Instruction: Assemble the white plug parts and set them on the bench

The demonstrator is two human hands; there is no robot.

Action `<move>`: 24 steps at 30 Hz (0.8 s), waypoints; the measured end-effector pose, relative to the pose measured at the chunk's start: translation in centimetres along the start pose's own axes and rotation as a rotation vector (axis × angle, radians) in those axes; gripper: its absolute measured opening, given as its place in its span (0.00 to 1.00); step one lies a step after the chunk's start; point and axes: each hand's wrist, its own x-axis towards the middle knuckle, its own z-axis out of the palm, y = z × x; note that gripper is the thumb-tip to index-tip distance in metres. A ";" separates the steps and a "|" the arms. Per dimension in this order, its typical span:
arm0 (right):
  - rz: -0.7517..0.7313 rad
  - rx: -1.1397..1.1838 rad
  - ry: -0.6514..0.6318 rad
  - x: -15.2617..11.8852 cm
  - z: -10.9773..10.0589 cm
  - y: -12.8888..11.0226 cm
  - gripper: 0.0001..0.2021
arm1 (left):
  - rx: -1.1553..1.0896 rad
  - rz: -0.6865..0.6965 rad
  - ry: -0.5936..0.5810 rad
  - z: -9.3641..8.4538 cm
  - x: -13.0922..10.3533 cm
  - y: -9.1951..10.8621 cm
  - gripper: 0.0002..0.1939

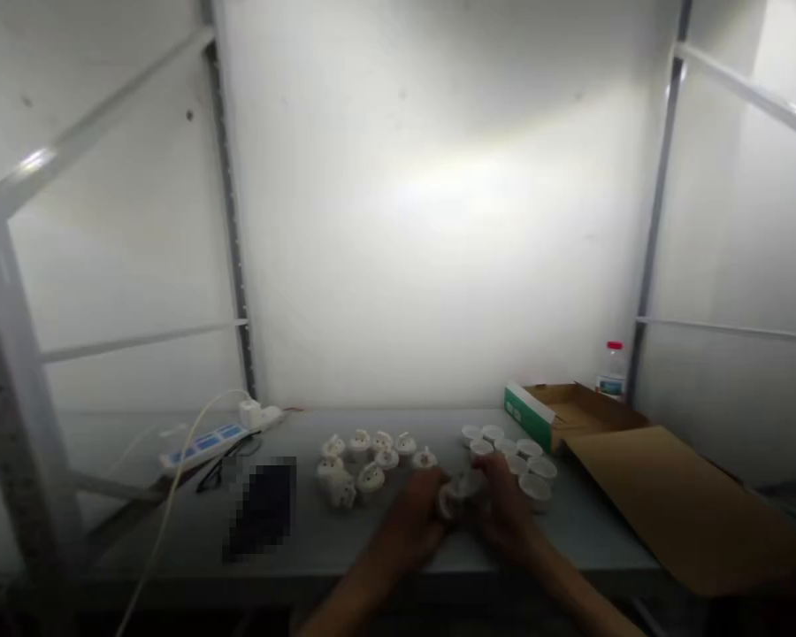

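Note:
Near the table's front edge, my left hand is closed on a white round part. My right hand is closed around a clear round cup, which touches or nearly touches the white part; blur hides the exact contact. Several white round fittings with raised tabs stand in a cluster left of my hands. Beside my right hand sit several clear round cups, grouped close together.
An open cardboard box with a green side lies at the right, its brown flap spread forward. Behind it stands a red-capped bottle. At left are a power strip, a cable and a pixelated dark object.

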 end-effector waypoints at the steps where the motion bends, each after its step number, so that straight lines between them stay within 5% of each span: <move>1: 0.005 0.008 -0.003 0.0 0.0 0.1 0.19 | 0.001 -0.002 0.004 -0.1 0.0 0.2 0.18; 10: 0.045 0.100 -0.082 0.3 -1.1 -0.8 0.23 | 0.051 -0.027 0.107 -0.3 0.1 0.7 0.22; 17: -0.046 0.182 -0.302 0.6 -2.1 -2.7 0.23 | 0.077 0.050 0.007 -0.1 0.1 0.5 0.24; 24: -0.073 0.176 -0.354 1.2 -2.8 -3.7 0.18 | 0.037 -0.002 0.025 0.3 0.1 -0.3 0.23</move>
